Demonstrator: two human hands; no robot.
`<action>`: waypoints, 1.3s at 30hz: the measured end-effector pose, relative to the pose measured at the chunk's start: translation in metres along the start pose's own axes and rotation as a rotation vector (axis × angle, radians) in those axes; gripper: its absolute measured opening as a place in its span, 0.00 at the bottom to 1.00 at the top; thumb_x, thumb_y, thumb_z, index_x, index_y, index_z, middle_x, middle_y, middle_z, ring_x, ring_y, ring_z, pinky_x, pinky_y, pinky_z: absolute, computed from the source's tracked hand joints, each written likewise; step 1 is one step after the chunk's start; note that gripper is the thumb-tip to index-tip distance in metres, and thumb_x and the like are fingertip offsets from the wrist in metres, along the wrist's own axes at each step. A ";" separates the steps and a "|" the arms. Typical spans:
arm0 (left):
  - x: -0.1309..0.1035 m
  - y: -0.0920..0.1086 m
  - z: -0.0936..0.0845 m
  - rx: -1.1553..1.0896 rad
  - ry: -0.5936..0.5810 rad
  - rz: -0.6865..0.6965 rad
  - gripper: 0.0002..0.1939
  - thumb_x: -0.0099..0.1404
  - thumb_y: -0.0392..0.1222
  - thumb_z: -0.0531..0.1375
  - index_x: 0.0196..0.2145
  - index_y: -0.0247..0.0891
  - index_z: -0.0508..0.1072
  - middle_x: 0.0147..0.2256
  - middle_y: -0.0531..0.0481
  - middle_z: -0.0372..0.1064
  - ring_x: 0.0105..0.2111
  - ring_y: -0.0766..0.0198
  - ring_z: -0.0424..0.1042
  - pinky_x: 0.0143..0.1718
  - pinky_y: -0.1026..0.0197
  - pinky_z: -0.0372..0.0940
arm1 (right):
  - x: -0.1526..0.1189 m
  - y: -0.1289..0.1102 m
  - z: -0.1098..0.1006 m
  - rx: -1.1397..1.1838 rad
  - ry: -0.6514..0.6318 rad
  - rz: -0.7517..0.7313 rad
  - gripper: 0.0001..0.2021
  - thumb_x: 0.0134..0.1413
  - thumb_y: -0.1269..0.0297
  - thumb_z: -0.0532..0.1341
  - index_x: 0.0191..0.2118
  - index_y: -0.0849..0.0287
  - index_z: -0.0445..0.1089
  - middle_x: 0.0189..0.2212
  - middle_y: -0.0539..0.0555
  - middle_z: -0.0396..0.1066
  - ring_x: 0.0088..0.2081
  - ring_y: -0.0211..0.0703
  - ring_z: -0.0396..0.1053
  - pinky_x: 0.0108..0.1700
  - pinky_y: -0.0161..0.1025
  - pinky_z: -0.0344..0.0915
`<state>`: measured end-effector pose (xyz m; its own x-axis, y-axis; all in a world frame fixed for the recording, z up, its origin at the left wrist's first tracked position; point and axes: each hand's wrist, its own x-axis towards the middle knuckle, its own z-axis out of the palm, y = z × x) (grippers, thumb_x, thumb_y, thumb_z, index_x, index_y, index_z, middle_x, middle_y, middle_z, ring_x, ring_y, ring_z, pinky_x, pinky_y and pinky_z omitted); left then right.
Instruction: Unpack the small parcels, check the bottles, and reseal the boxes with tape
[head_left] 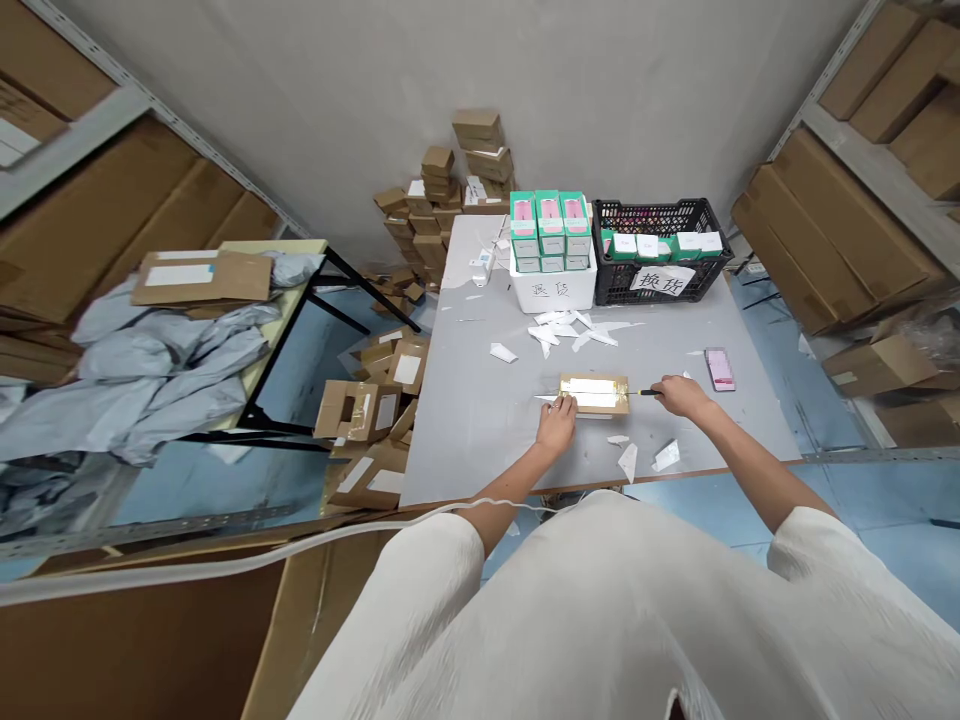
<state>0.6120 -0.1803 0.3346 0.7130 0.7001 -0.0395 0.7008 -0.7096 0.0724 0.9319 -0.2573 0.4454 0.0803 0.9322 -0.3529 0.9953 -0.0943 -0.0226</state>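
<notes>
A small brown cardboard box [606, 404] with shiny tape along its top lies near the front of the grey table [465, 400]. My left hand [556, 424] rests on the box's left end, fingers bent against it. To the right of the box, my right hand [679, 396] is closed round the handle of a dark, thin tool [646, 393], whose tip points left at the box's right edge. Torn white paper scraps [628, 462] lie in front of the box, and more white strips [559, 325] are behind it.
At the table's back stand a white bin [551, 291] of green-and-pink boxes and a black crate [611, 285]. A pink-screened phone [720, 369] lies at the right. Cartons [375, 475] are piled left of the table; grey bags [180, 350] cover a side table. A white cable crosses low in front.
</notes>
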 end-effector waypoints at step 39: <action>0.073 0.013 0.000 0.092 -0.077 0.069 0.27 0.73 0.37 0.65 0.66 0.45 0.67 0.60 0.40 0.69 0.58 0.48 0.74 0.76 0.35 0.47 | 0.055 0.025 0.059 0.402 -0.002 -0.112 0.19 0.76 0.58 0.53 0.57 0.55 0.79 0.47 0.57 0.83 0.45 0.46 0.76 0.44 0.35 0.65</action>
<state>0.6736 -0.1381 0.3326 0.7569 0.6435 -0.1141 0.6464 -0.7629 -0.0143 0.9579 -0.2287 0.3706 -0.0280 0.9439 -0.3291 0.8973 -0.1213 -0.4245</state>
